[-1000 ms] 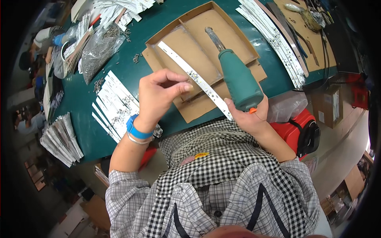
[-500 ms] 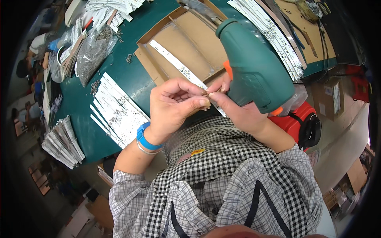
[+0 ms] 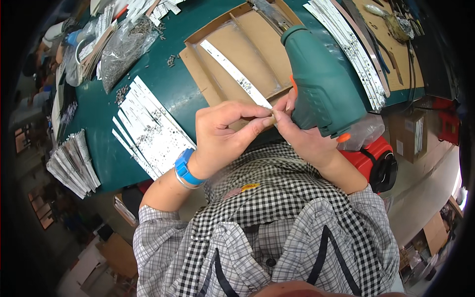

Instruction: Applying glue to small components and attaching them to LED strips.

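My left hand [image 3: 225, 131], with a blue wristwatch [image 3: 184, 167] on its wrist, is closed in a pinch. Its fingertips meet those of my right hand [image 3: 302, 131], which is pinched closed too. What lies between the fingertips is tiny and brownish; I cannot make out its kind. A white strip dotted with small components [image 3: 232, 72] runs from the shallow cardboard tray [image 3: 198, 74] to under the fingertips, which hide part of it. Close beside my right hand is a large green gun-shaped tool [image 3: 324, 81] with orange parts; its nose points toward the far side of the tray.
White strips [image 3: 148, 126] lie fanned at left, with a further bundle [image 3: 74, 166] at the table's left edge. A clear bag of small metal pieces [image 3: 123, 54] lies beyond. More strips [image 3: 346, 52] stand right of the tool. A red case [image 3: 368, 163] sits below the table's right side.
The view has shifted a little, so the table and tray sit differently in the picture. Both hands keep pinching together at the strip's near end.
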A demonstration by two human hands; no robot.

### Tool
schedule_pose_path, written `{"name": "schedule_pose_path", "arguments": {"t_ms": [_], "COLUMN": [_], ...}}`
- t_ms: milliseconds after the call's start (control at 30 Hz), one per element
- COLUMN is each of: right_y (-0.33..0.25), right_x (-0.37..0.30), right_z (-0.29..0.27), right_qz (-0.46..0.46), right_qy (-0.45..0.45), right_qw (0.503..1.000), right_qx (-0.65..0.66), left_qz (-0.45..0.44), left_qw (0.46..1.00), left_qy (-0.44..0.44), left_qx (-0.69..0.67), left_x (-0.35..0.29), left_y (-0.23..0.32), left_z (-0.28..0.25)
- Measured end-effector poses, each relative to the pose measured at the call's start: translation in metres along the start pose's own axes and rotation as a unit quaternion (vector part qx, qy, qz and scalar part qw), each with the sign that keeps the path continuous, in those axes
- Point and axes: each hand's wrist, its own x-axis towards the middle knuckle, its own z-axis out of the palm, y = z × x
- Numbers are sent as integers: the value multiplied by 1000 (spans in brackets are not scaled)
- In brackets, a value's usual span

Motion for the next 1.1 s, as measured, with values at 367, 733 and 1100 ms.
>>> {"name": "schedule_pose_path", "arguments": {"t_ms": [367,733,1100], "right_y": [37,58,53], "right_x": [-6,-5,-2], "right_z": [-11,-16,-15], "right_qz": [74,69,88], "right_qy": [11,-54,-48], "right_qw": [997,990,988], "right_qx": [12,107,119], "left_qz": [2,1,-5], "left_qw": [970,949,954], "left_qy": [46,40,31], "left_qx": [240,314,298], "left_x": [19,22,22], "left_y": [-40,-66,-68], "left_z": [-39,-37,-37]}}
